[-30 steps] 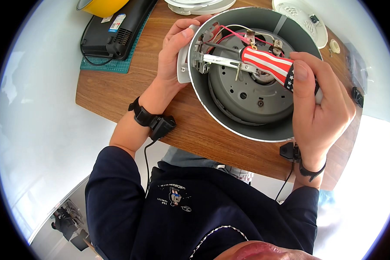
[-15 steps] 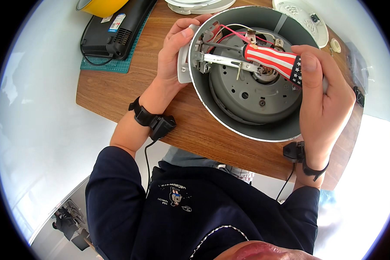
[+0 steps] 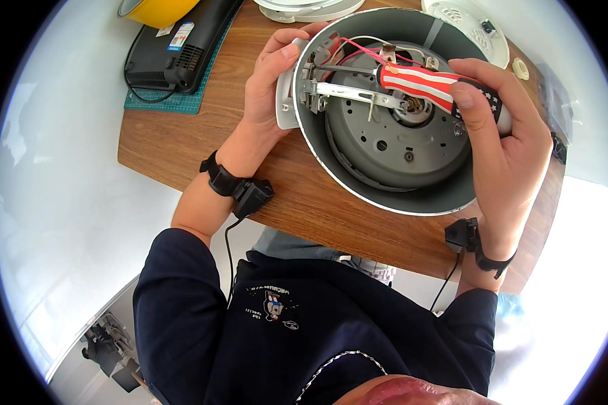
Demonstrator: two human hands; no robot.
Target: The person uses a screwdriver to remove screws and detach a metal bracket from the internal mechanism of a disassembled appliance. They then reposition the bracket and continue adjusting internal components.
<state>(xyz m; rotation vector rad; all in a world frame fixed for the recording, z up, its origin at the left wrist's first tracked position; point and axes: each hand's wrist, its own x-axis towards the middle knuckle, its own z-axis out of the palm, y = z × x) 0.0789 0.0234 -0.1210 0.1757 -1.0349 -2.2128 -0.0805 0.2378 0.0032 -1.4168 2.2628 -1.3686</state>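
By the desk's front edge, the left hand clamps a rice-cooker housing containing wires and a lever; the right hand grips a striped screwdriver reaching inside

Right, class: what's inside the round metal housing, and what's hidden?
A perforated grey plate, pink wires, a silver metal strip and a screwdriver's shaft show. The striped handle covers part of the plate; anything beneath the plate is hidden.
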